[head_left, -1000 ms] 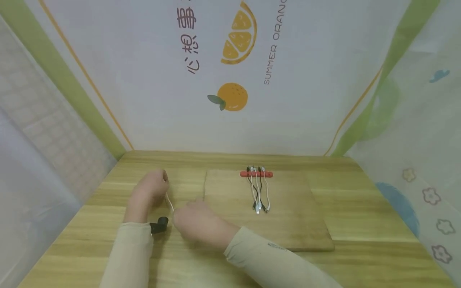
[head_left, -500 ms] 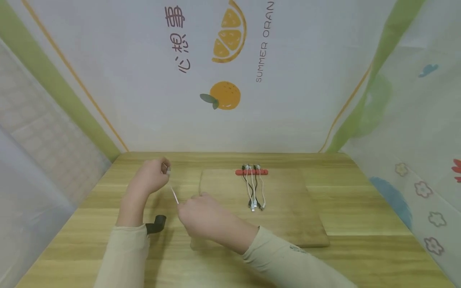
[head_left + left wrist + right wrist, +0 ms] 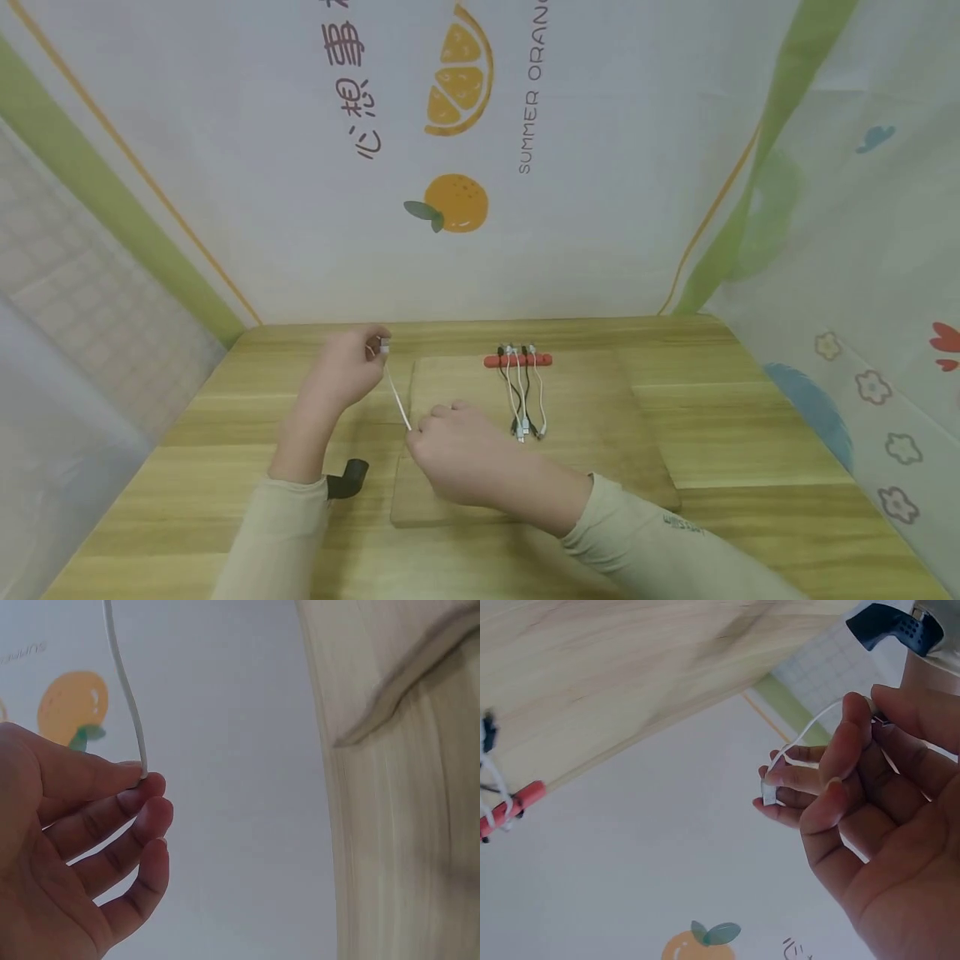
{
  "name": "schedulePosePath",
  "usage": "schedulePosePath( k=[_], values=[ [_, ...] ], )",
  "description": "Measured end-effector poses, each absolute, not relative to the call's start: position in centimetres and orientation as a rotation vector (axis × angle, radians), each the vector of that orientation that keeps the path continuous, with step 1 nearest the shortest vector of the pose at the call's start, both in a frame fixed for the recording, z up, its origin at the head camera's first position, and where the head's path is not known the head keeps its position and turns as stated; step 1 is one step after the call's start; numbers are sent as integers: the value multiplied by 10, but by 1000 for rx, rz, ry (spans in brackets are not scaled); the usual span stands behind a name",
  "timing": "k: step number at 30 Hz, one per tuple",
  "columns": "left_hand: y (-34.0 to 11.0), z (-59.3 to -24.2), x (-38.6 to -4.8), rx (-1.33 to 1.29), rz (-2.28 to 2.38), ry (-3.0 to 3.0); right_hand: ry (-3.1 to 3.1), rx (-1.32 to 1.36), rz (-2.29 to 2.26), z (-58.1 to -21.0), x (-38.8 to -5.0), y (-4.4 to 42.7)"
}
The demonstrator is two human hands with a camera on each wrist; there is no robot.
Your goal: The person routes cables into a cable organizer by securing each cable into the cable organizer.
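A short white USB cable (image 3: 397, 398) runs between the two hands in the head view. My left hand (image 3: 343, 371) pinches it by its far end, where a pale plug (image 3: 769, 791) shows at the fingertips in the right wrist view. My right hand (image 3: 472, 457) pinches the nearer end; that end is mostly hidden by the fingers. In the left wrist view the white cord (image 3: 126, 686) rises from between thumb and forefinger. To the right, a red cable holder (image 3: 491, 362) carries several black and white cables (image 3: 542, 400) side by side.
The holder lies near the far edge of a wooden board (image 3: 600, 417) on the wood-grain table (image 3: 750, 417). A black angled piece (image 3: 348, 481) sits at the left wrist. Behind the table hangs a white curtain (image 3: 585, 233) printed with oranges.
Both hands have moved right and lifted, bringing the white cable over toward the board's left edge. The camera view has shifted slightly. The holder's cables stay in place.
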State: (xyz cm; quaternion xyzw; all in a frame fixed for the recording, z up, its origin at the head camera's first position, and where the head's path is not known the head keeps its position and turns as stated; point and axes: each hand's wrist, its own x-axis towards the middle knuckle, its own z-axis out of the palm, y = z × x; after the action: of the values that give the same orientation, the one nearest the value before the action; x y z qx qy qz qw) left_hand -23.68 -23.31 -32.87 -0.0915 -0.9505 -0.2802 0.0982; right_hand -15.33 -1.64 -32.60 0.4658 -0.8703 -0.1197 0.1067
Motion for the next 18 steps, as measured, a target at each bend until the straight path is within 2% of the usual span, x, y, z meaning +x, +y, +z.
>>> schedulePosePath(
  k=[9, 18],
  values=[
    [-189, -314, -261, -386, -838, -2887, -2601, 1327, -358, -334, -158, 10],
    [-144, -315, -281, -460, -780, -2883, -2658, 1255, -304, -341, -165, 35]
  ],
)
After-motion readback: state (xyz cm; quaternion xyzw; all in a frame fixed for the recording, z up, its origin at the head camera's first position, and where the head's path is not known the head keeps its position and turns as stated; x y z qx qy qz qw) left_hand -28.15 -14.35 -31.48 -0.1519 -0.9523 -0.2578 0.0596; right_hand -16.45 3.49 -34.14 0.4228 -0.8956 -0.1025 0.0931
